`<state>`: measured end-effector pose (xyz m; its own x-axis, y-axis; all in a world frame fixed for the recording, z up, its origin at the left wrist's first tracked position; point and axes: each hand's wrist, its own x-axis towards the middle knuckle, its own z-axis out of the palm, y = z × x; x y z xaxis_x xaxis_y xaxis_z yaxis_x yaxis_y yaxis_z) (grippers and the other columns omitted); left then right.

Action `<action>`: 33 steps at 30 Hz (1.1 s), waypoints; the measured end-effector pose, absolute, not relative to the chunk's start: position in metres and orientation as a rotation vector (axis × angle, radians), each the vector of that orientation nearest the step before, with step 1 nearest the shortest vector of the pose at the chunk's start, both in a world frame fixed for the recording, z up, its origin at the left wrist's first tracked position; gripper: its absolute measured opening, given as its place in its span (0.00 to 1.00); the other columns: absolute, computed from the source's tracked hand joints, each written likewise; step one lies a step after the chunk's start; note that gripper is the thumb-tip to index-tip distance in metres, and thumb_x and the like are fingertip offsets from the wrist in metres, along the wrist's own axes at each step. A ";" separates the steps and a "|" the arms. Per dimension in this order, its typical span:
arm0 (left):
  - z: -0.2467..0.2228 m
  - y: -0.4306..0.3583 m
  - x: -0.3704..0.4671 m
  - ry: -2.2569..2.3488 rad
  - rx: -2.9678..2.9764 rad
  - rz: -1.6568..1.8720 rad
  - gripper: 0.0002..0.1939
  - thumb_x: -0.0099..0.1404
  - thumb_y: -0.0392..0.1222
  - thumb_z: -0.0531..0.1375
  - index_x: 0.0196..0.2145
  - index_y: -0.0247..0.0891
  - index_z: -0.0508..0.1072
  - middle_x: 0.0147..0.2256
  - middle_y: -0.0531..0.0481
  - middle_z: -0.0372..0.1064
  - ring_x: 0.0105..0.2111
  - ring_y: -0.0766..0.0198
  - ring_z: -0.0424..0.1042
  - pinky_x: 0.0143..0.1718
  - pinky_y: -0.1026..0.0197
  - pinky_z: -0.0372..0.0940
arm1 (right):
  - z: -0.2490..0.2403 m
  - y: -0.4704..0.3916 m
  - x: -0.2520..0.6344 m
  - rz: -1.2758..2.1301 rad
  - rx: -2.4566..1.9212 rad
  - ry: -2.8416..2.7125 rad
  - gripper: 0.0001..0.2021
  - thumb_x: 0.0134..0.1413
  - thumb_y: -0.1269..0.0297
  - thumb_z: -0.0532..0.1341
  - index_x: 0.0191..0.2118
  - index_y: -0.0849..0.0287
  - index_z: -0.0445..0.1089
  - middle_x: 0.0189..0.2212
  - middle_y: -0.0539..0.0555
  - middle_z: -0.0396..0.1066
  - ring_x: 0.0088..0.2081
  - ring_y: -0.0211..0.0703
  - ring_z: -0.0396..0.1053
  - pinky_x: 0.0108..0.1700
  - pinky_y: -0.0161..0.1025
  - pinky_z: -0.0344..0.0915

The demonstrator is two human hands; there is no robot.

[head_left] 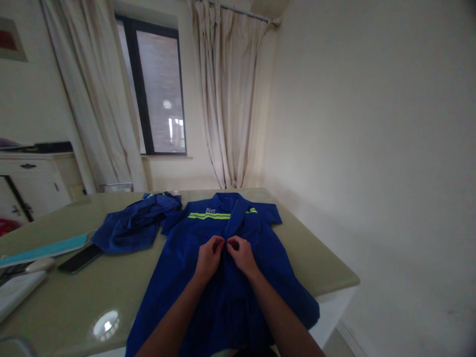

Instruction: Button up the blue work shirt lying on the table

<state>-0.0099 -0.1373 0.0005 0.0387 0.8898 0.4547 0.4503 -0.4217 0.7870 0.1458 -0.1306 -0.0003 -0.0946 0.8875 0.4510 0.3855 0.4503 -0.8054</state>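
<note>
A blue short-sleeved work shirt (182, 267) with a yellow-green stripe across the chest lies spread on the table, collar at the far end. Its lower part hangs toward me over the near edge. My left hand (210, 254) pinches the front placket from the left, thumb and fingertips together. Close beside it, my right hand (240, 252) pinches the cloth from the right. The fingertips of both hands nearly meet at the shirt's middle, below the collar opening. Any button between them is too small to make out.
Left of the shirt lies a second, crumpled blue garment (130, 225). Near it are a dark phone (81, 259), a light-blue face mask (48, 249) and a white object (20, 292). The glossy green table (312, 258) ends at a wall on the right.
</note>
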 end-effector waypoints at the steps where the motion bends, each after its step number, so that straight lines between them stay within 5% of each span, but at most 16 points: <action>1: -0.001 -0.136 -0.010 1.334 1.868 1.364 0.10 0.66 0.46 0.57 0.41 0.41 0.74 0.36 0.50 0.80 0.38 0.59 0.79 0.42 0.57 0.71 | -0.001 -0.131 0.145 0.583 -1.127 -1.692 0.06 0.55 0.68 0.61 0.35 0.59 0.76 0.30 0.52 0.76 0.33 0.42 0.73 0.38 0.36 0.66; 6: -0.008 -0.128 -0.014 1.302 1.791 1.384 0.11 0.62 0.47 0.60 0.39 0.39 0.74 0.33 0.48 0.79 0.35 0.57 0.79 0.38 0.57 0.73 | -0.004 -0.131 0.142 0.468 -1.244 -1.671 0.05 0.56 0.68 0.61 0.34 0.59 0.75 0.32 0.53 0.73 0.33 0.42 0.70 0.38 0.36 0.64; 11: -0.009 -0.128 -0.014 1.285 1.821 1.383 0.09 0.64 0.45 0.58 0.39 0.39 0.74 0.35 0.48 0.78 0.36 0.57 0.78 0.41 0.56 0.72 | -0.002 -0.120 0.143 0.797 -1.302 -1.450 0.06 0.53 0.66 0.62 0.32 0.60 0.76 0.30 0.53 0.76 0.34 0.43 0.72 0.39 0.36 0.64; 18: -0.002 -0.142 -0.007 1.370 2.200 1.160 0.14 0.69 0.37 0.54 0.47 0.44 0.77 0.42 0.48 0.77 0.44 0.56 0.75 0.50 0.54 0.67 | -0.001 -0.108 0.157 1.050 -1.374 -1.460 0.07 0.49 0.66 0.63 0.24 0.61 0.76 0.15 0.46 0.67 0.19 0.35 0.60 0.25 0.32 0.57; 22: -0.001 -0.148 -0.004 1.539 2.353 0.998 0.16 0.75 0.41 0.49 0.46 0.43 0.77 0.43 0.47 0.77 0.46 0.57 0.75 0.51 0.55 0.67 | -0.002 -0.110 0.160 1.039 -1.448 -1.461 0.14 0.56 0.58 0.60 0.26 0.61 0.76 0.16 0.46 0.65 0.17 0.34 0.58 0.22 0.33 0.54; 25: -0.007 -0.148 0.000 1.764 2.436 0.959 0.20 0.75 0.41 0.46 0.56 0.37 0.72 0.55 0.40 0.73 0.55 0.53 0.71 0.56 0.49 0.65 | 0.003 -0.106 0.153 0.918 -1.533 -1.433 0.21 0.62 0.50 0.56 0.26 0.60 0.75 0.21 0.50 0.70 0.21 0.37 0.65 0.25 0.33 0.56; 27: -0.013 -0.147 0.001 1.853 2.502 0.850 0.23 0.75 0.42 0.46 0.62 0.32 0.67 0.62 0.35 0.66 0.62 0.49 0.66 0.62 0.44 0.61 | 0.010 -0.101 0.146 0.801 -1.594 -1.430 0.18 0.58 0.49 0.61 0.27 0.59 0.74 0.25 0.53 0.73 0.28 0.41 0.70 0.30 0.34 0.58; 30: -0.020 -0.152 0.002 1.872 2.557 0.615 0.25 0.75 0.42 0.45 0.64 0.31 0.66 0.64 0.35 0.64 0.64 0.48 0.63 0.64 0.42 0.58 | 0.023 -0.096 0.135 0.559 -1.723 -1.481 0.05 0.52 0.62 0.66 0.34 0.57 0.75 0.34 0.55 0.77 0.37 0.46 0.74 0.36 0.36 0.60; 33: -0.024 -0.171 0.000 1.910 2.557 0.536 0.27 0.73 0.40 0.46 0.66 0.32 0.63 0.65 0.36 0.63 0.65 0.49 0.62 0.64 0.44 0.58 | 0.028 -0.100 0.131 0.345 -1.772 -1.507 0.11 0.54 0.70 0.60 0.43 0.56 0.74 0.40 0.56 0.77 0.43 0.48 0.75 0.40 0.37 0.61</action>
